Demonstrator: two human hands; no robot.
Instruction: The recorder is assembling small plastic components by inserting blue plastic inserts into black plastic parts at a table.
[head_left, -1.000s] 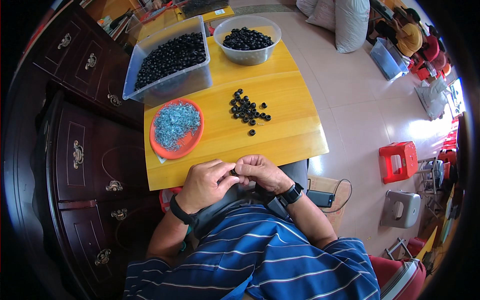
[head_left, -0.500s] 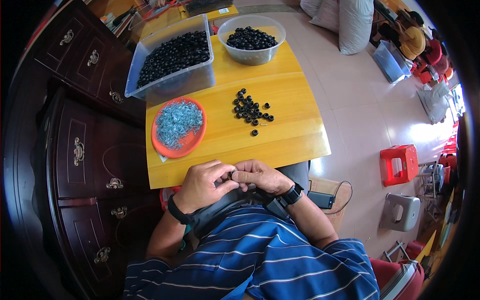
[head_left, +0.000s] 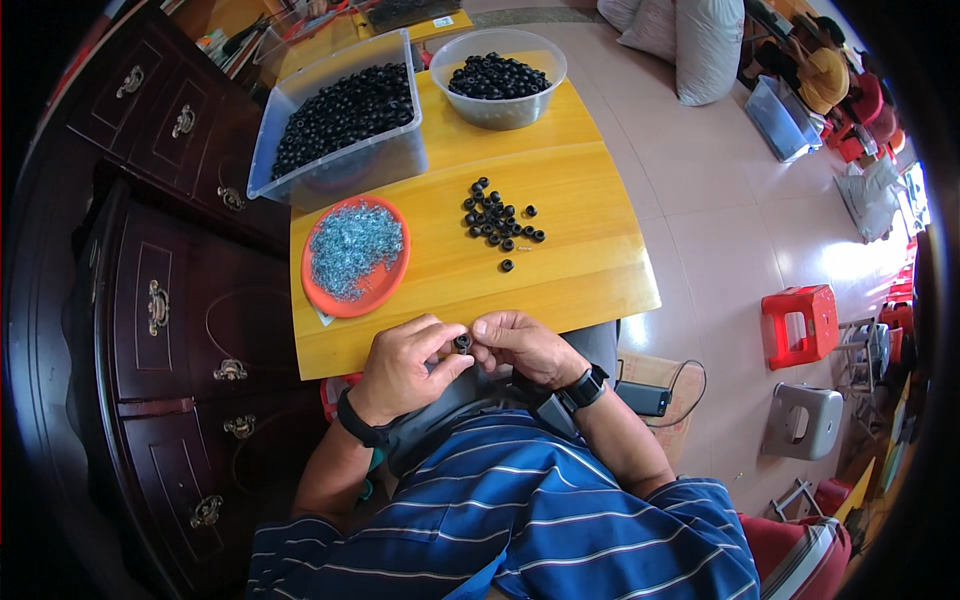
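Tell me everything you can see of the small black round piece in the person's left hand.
The small black round piece looks like smooth, slightly shiny plastic, with a rim around a central opening that faces up toward the camera. The left hand pinches it between thumb and forefinger, by the near edge of the yellow wood-look tabletop. The right hand is close beside it; whether its fingertips touch cannot be told. Its underside is hidden.

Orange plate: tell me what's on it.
Small, bluish translucent pieces lie heaped on the orange plate. They cover most of its floor, so what lies beneath cannot be seen.
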